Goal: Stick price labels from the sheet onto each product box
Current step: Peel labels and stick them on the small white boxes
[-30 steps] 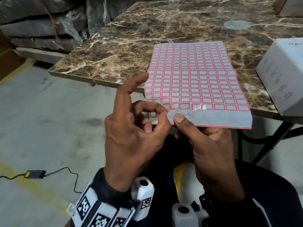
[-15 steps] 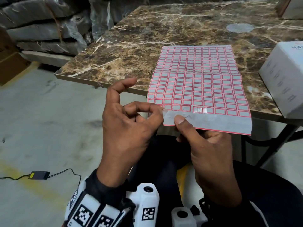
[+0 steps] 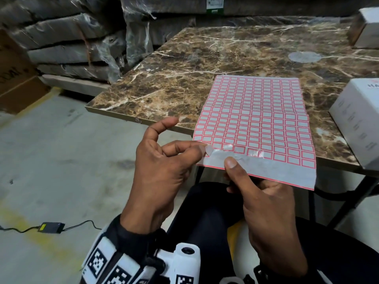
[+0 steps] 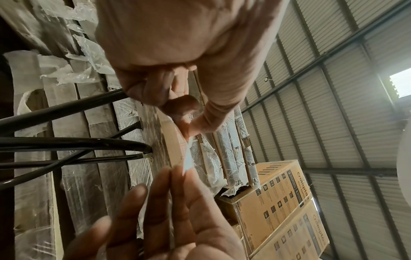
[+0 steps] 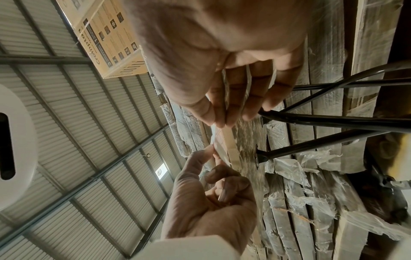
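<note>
Here the right hand (image 3: 268, 218) is pinching the near blank margin of the sheet (image 3: 254, 128), thumb on top and fingers underneath, as the right wrist view also shows (image 5: 224, 84). The sheet's long axis is running away from the hands, its far end lying on the counter (image 3: 205, 64) and its near end hanging out past the counter edge toward the person. To the left of that thumb, the left hand (image 3: 162, 171) is nipping one label (image 3: 208, 150) between thumb and a curled finger at the sheet's near left corner; the label is partly lifted, and the index finger is sticking up free. The left wrist view is showing the same pinch (image 4: 177, 105).

Two boxes are showing: one white box (image 3: 356, 121) is sitting on the counter to the right of the sheet, and a second box (image 3: 367, 27) is sitting further away, beyond it.
</note>
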A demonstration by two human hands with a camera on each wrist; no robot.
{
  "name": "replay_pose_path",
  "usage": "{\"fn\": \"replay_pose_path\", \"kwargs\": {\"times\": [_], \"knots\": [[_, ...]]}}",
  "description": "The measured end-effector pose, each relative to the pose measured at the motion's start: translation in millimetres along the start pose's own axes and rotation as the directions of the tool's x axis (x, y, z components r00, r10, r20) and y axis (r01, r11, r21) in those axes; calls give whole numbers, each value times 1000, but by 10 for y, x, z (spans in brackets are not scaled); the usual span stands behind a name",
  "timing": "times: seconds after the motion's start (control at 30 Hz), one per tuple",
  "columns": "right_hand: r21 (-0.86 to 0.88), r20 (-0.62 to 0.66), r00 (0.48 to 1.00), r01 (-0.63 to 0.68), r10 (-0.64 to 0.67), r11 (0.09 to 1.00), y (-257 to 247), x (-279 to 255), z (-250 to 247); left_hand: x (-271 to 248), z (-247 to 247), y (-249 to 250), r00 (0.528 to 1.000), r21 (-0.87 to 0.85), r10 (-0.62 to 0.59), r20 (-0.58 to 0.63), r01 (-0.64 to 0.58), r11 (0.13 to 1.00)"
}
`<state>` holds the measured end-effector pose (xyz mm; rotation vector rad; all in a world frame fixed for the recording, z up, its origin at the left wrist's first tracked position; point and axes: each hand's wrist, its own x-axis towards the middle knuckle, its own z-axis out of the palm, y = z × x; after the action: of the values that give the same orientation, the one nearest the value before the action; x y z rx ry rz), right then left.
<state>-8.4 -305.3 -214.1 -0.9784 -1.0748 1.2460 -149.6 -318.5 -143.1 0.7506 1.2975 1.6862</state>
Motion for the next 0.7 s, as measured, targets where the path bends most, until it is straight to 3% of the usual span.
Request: {"fn": "replay_pose_path", "kwargs": {"times": [0.33,0.7], "knots": [[-3,-26,999,-31,31,1000,9,-12,21,72,-80,-43,998,13,-57,-19,57,998],[-16,-69,996,-63,62,998,-22,82,27,117,-235,20,996,8,-23,-85,24,1000]]}}
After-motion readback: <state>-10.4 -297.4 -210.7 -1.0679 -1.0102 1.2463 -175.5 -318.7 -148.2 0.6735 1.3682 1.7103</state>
